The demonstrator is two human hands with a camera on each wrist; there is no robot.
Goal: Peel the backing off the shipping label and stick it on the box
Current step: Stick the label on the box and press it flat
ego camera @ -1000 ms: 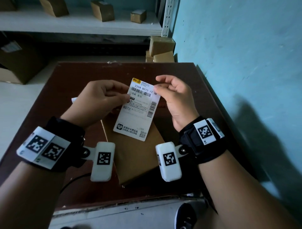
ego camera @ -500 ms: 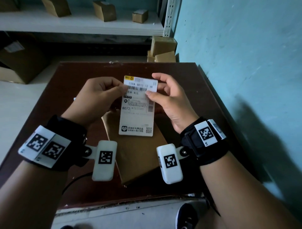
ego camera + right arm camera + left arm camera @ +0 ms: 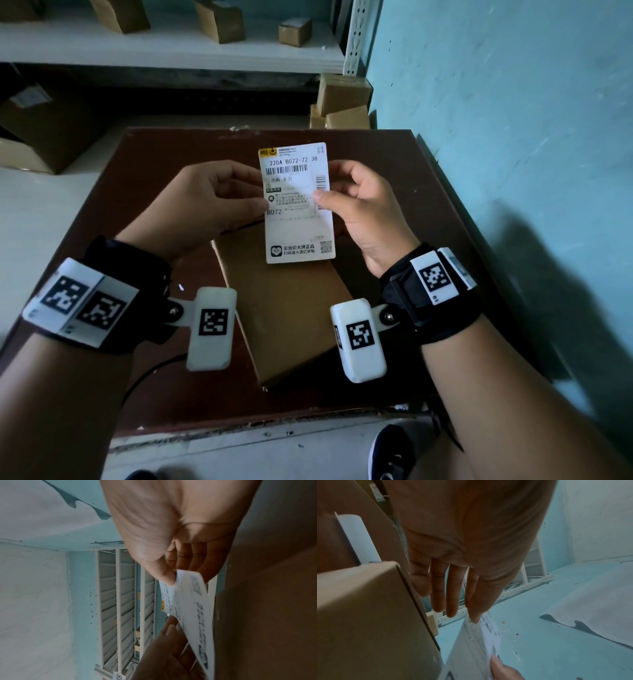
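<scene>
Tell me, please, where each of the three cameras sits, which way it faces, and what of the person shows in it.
Head: on the head, facing down and forward at the label, held over the box on the table; both the left hand and the right hand show, with forearms.
Left wrist: looks along the left hand's palm and fingers to the label's edge, the box alongside.
Right wrist: looks along the right hand's thumb, which pinches the label.
All three share the label; each wrist view catches the other hand's fingertips.
</scene>
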